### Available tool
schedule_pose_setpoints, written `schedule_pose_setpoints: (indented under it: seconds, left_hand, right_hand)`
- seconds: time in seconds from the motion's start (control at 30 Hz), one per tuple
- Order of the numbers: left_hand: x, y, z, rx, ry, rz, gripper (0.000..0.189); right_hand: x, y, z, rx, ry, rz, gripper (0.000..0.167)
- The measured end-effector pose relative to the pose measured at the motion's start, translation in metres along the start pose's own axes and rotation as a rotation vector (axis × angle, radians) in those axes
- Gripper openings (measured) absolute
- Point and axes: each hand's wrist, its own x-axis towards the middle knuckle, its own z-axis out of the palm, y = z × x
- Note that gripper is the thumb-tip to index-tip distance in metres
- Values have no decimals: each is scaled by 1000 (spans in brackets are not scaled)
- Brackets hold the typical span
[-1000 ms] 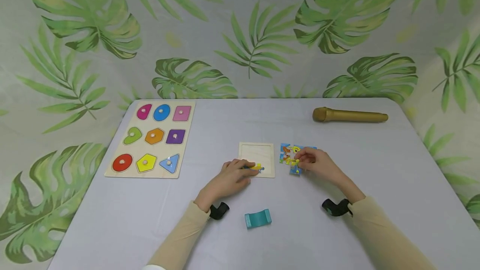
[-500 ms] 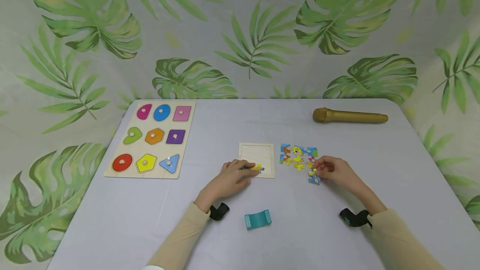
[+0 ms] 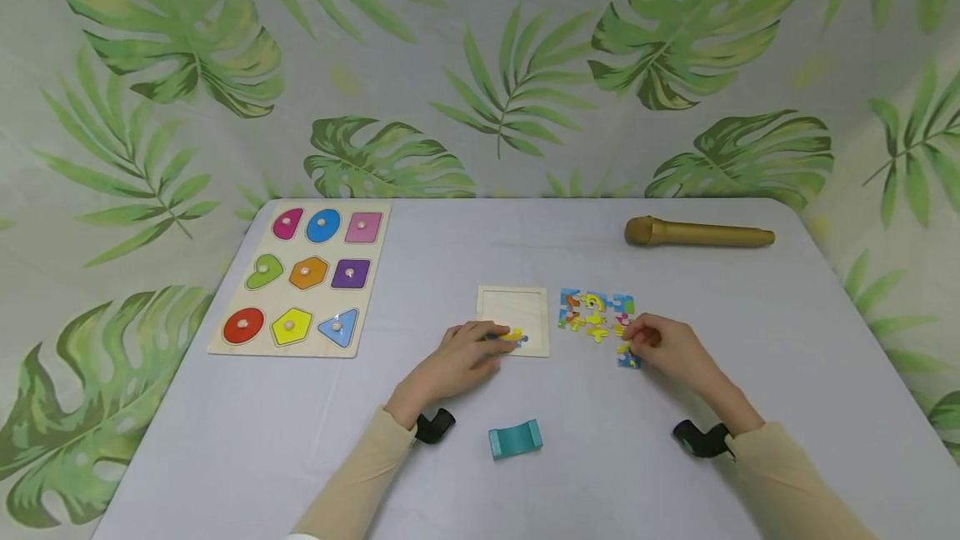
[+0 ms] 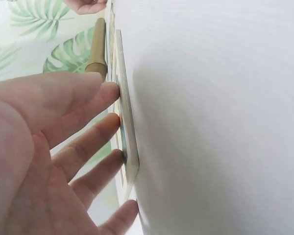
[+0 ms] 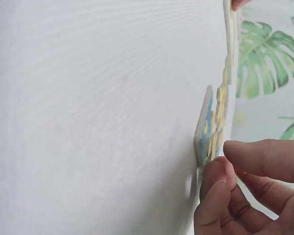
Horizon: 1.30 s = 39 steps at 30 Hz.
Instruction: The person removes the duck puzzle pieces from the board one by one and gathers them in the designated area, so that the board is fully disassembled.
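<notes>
My right hand [image 3: 675,350] pinches a blue-and-yellow jigsaw puzzle piece [image 3: 628,357] between thumb and fingertips. It sits at the lower right of several loose puzzle pieces [image 3: 595,302]. In the right wrist view the pinched piece [image 5: 204,128] stands tilted close to the others, its far end free of the fingers. My left hand [image 3: 459,358] rests with extended fingers on the lower left of a square wooden puzzle tray [image 3: 547,315]. Yellow-and-blue puzzle pieces [image 3: 517,335] lie along the tray's bottom, partly hidden under those fingers. In the left wrist view, fingertips touch the tray [image 4: 131,142].
A wooden shape board [image 3: 281,297] with knobbed colored pieces lies at the far left. At the back right is a gold microphone-shaped object [image 3: 701,232]. A teal curved block [image 3: 516,439] stands nearer the front, between the forearms.
My right hand has carried the pinched piece rightward from below the middle of the loose pieces to their lower right corner, then nearly stopped. The left hand stays on the tray.
</notes>
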Motion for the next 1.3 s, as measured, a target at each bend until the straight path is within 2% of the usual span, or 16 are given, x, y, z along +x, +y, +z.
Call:
schedule_pose_setpoints:
  seconds: [0.27,0.43,0.73,1.0,1.3]
  left_hand:
    - [-13,-6,-6,-3,28,0,33]
    - [-18,-11,-9,-26,32,7,33]
    - [-17,-15,-8,-38,29,10,31]
    - [-16,-15,-8,-52,26,-16,30]
    - [-16,-14,-9,-64,32,-10,29]
  right_hand:
    - [10,-19,9,86,-6,-106,13]
    - [23,-38,25,122,-49,-141,14]
    - [49,-71,58,160,-122,-244,14]
    - [59,-92,74,157,-156,-278,17]
    - [63,-99,81,113,-170,-275,20]
